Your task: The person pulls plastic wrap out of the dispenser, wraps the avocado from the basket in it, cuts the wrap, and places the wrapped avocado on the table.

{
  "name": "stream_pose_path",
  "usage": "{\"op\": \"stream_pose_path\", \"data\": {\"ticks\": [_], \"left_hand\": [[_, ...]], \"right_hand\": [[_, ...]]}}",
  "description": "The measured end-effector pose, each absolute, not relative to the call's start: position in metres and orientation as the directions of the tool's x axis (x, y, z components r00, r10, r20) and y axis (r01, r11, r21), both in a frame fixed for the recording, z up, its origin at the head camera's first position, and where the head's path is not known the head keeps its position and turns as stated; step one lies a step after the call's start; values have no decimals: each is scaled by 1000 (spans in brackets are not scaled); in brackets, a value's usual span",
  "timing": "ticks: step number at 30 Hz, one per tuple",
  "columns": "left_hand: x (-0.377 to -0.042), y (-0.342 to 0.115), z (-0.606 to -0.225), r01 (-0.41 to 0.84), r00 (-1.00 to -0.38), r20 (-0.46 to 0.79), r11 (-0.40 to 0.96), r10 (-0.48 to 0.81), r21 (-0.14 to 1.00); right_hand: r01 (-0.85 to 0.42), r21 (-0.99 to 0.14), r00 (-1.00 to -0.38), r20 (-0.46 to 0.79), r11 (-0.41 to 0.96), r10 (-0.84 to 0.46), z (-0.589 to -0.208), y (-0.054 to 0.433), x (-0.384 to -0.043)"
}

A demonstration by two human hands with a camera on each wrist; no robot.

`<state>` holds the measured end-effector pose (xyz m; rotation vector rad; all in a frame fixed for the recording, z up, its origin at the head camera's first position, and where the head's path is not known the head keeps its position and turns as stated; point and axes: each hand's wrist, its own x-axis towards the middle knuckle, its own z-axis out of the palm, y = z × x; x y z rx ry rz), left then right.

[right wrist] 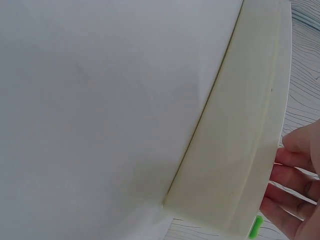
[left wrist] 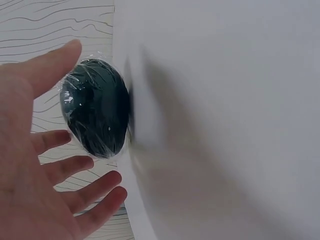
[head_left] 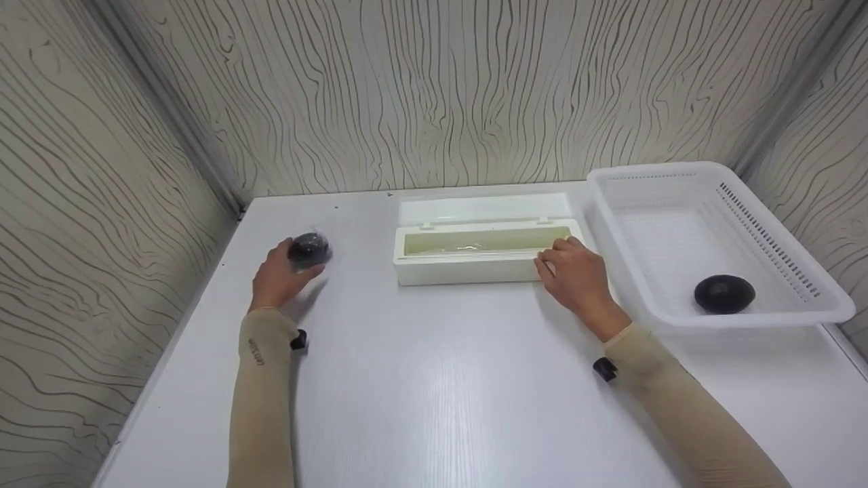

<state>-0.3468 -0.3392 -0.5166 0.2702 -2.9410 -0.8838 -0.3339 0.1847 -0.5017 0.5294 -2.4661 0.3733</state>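
My left hand [head_left: 278,278] is around a dark green, egg-shaped, avocado-like fruit [left wrist: 95,107] wrapped in clear plastic film, at the table's left side. In the left wrist view the thumb lies on one side of it and the fingers are spread on the other, fairly straight. At the right end of a white cling film box [head_left: 475,272], my right hand [head_left: 576,274] grips the front rim with curled fingers. The box's lid [head_left: 481,208] is tipped back, and clear film [head_left: 468,247] shows inside.
A white perforated basket [head_left: 624,247] stands to the right of the box, holding another dark oval fruit [head_left: 724,293]. Wood-patterned walls [head_left: 434,88] border the white table [head_left: 420,379] at the back and sides. A small green piece [right wrist: 255,227] shows at the box's end.
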Motion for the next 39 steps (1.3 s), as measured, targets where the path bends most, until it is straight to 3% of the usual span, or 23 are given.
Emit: {"op": "stream_pose_path", "data": {"ticks": [6,13,21,27,34,39], "left_hand": [[-347,-338,-517,-141,-980,51,849,-194,510],[-352,-319,-507,-70,-941,261,881,-214,468],[-361,-268,-499,74,-926,366,904,-95,421],[-362,-220,-496,150,-936,353,912,6,382],[-359,-178,-500,280,-952,212,909,222,310],[-363,-163,-507,306,-947,185,909,262,281]], "right_hand": [[-448,-150,-751,598,882,-280,-501,184,-333],[-457,-139,-736,613,879,-286,-501,185,-334],[-440,-132,-755,590,888,-286,-501,185,-333],[-439,-134,-759,584,888,-287,-500,184,-332],[-444,-134,-753,592,886,-287,-500,185,-333],[-440,-140,-758,587,887,-284,-501,184,-333]]}}
